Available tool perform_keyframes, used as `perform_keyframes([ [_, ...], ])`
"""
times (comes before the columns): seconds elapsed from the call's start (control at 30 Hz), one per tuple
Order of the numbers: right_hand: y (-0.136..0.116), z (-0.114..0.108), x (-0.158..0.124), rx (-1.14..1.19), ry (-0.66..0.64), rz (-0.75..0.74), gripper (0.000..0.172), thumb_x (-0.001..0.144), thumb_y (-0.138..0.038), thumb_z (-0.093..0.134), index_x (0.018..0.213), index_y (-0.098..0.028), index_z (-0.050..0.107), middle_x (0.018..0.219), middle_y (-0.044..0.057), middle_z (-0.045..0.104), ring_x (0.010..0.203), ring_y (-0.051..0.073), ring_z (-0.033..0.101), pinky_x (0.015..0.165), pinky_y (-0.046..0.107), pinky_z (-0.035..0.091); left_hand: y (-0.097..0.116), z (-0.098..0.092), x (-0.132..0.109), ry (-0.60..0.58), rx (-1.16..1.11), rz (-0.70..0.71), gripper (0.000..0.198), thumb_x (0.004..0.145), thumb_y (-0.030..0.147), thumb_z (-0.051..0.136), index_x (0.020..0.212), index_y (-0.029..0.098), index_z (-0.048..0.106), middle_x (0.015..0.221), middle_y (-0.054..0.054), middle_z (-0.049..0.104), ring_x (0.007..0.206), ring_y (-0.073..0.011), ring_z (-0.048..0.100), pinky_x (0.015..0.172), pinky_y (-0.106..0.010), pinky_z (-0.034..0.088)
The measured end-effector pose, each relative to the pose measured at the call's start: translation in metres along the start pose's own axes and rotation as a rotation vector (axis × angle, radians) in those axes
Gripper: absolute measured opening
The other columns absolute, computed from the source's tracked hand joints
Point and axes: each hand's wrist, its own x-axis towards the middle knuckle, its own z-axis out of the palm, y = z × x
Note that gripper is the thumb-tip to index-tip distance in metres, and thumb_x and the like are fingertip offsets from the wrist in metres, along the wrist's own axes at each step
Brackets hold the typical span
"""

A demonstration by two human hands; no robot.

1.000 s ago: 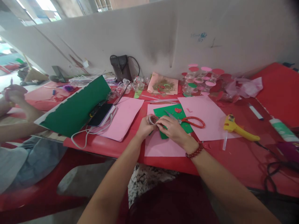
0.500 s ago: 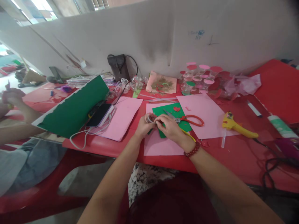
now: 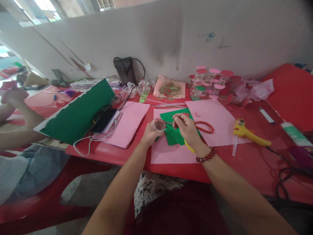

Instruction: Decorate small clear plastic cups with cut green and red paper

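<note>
My left hand (image 3: 149,132) is closed around a small clear plastic cup (image 3: 158,125), its round mouth turned toward me. To its right, my right hand (image 3: 184,127) hovers over the green sheet (image 3: 173,135) with thumb and fingertips pinched together; whatever is between them is too small to make out. Scissors with a red handle (image 3: 206,127) lie partly under that hand. A yellow loop (image 3: 189,147) shows below the right hand. Pink paper (image 3: 171,156) lies beneath the green sheet.
A yellow glue gun (image 3: 249,132) lies at the right, its cord trailing. Clear cups with coloured discs (image 3: 210,80) stand at the back. Left are a phone (image 3: 105,120), a white cable and a raised green board (image 3: 78,114). Another person's arm (image 3: 22,112) is at far left.
My right hand has drawn away from the cup, moving right and slightly up. The cup's mouth now shows more fully in my left hand, which has hardly moved.
</note>
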Motion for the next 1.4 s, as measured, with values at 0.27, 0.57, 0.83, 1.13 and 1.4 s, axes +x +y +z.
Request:
perform_keyframes([
  [0.27, 0.009, -0.012, 0.005, -0.301, 0.159, 0.093, 0.029, 0.091, -0.047, 0.05, 0.078, -0.022, 0.056, 0.06, -0.003, 0.055, 0.05, 0.013, 0.051, 0.051, 0.026, 0.041, 0.005, 0.001, -0.001, -0.083, 0.009, 0.014, 0.038, 0.049, 0.009, 0.062, 0.086, 0.016, 0.061, 0.069, 0.003, 0.056, 0.063, -0.0108, 0.048, 0.059, -0.023, 0.034],
  [0.57, 0.002, -0.009, -0.002, -0.673, 0.172, -0.264, 0.024, 0.081, -0.012, 0.043, 0.07, -0.022, 0.061, 0.073, 0.003, 0.067, 0.074, 0.019, 0.062, 0.074, 0.032, 0.047, 0.009, 0.004, -0.003, -0.211, 0.092, -0.024, 0.028, 0.051, 0.014, 0.068, 0.077, 0.016, 0.058, 0.07, 0.002, 0.058, 0.065, -0.0113, 0.05, 0.062, -0.024, 0.036],
  [0.83, 0.003, 0.0, -0.006, -0.685, -0.054, -0.517, 0.021, 0.092, -0.031, 0.058, 0.105, -0.024, 0.072, 0.098, 0.007, 0.067, 0.093, 0.021, 0.061, 0.089, 0.037, 0.049, 0.0, 0.003, -0.004, -0.221, 0.044, -0.073, 0.033, 0.05, 0.014, 0.073, 0.08, 0.015, 0.058, 0.071, 0.004, 0.054, 0.065, -0.0104, 0.049, 0.063, -0.023, 0.039],
  [1.13, 0.003, 0.0, -0.008, -0.903, -0.172, -0.608, 0.024, 0.096, -0.021, 0.048, 0.098, -0.021, 0.072, 0.092, 0.009, 0.07, 0.089, 0.023, 0.061, 0.091, 0.042, 0.048, 0.001, 0.007, -0.005, -0.279, 0.132, -0.073, 0.034, 0.052, 0.014, 0.069, 0.084, 0.014, 0.059, 0.075, 0.002, 0.058, 0.068, -0.013, 0.052, 0.063, -0.025, 0.043],
  [1.4, 0.007, 0.003, -0.005, -0.715, -0.014, -0.44, 0.016, 0.091, -0.021, 0.053, 0.086, -0.021, 0.068, 0.087, 0.006, 0.069, 0.084, 0.02, 0.062, 0.079, 0.033, 0.049, -0.004, 0.005, -0.005, -0.313, 0.167, -0.032, 0.028, 0.055, 0.018, 0.068, 0.08, 0.016, 0.055, 0.07, 0.004, 0.051, 0.062, -0.01, 0.044, 0.058, -0.023, 0.037],
])
